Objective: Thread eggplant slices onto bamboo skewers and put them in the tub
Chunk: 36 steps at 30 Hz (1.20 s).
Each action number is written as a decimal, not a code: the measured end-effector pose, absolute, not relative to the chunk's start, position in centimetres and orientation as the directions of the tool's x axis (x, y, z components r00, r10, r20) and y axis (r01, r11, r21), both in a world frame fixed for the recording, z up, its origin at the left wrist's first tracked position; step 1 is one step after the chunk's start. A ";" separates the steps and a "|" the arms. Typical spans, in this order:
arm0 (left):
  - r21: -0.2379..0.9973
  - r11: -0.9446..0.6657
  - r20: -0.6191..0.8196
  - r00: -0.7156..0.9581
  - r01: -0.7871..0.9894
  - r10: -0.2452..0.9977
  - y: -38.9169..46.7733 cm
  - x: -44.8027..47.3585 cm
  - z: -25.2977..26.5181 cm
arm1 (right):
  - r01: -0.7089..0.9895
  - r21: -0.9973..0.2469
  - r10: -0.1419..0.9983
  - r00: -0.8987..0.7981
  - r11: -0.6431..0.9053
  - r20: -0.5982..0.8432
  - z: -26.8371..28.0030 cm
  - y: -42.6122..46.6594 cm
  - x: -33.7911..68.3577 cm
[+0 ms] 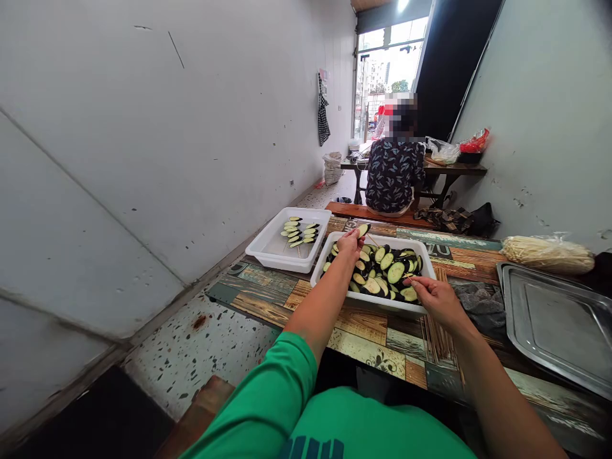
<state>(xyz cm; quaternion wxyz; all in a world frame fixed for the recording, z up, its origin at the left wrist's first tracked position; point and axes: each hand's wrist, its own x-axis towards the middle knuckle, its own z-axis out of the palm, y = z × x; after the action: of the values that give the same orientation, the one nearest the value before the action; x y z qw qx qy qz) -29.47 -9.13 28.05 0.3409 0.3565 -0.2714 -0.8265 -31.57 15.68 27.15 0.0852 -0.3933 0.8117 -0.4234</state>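
Note:
My left hand [351, 243] is closed on an eggplant slice [364, 229], raised over the far side of a white tub [321, 280]. Dark-skinned, pale-fleshed eggplant slices [396, 272] fill this tub in a loose heap. Over its right end my right hand [433, 296] pinches a thin wooden skewer [407, 276]; part of the stick is hard to make out against the slices. Left of it stands a second white tub [268, 258], where several skewers of eggplant slices [293, 233] lie on the bottom. A bundle of bare skewers [437, 338] rests on the table beneath my right wrist.
A grey cloth [480, 309] and metal trays [559, 319] lie on the patterned plank table [268, 299] at right. Behind them is a bag of pale enoki-like strands [547, 254]. Ahead, a person [394, 172] sits on a bench [351, 210], back towards me, at another table [459, 170].

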 end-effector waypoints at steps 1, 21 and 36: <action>0.695 -0.619 -0.402 -0.515 0.367 -0.757 -9.1 -29.5 28.1 | -0.565 -0.754 -0.713 -0.675 0.336 0.188 27.2 15.7 -31.5; 0.712 -0.599 -0.408 -0.479 0.366 -0.777 -9.2 -29.4 28.4 | -0.605 -0.747 -0.710 -0.652 0.276 0.266 26.4 15.8 -32.1; 0.723 -0.591 -0.376 -0.515 0.357 -0.770 -9.1 -29.5 28.1 | -0.533 -0.801 -0.728 -0.659 0.271 0.192 26.7 15.9 -32.0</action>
<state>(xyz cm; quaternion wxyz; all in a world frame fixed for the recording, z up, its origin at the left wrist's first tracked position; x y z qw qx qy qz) -29.48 -9.11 28.13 0.3440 0.3525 -0.2933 -0.8194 -31.97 15.88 26.69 0.1073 -0.3989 0.7900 -0.4530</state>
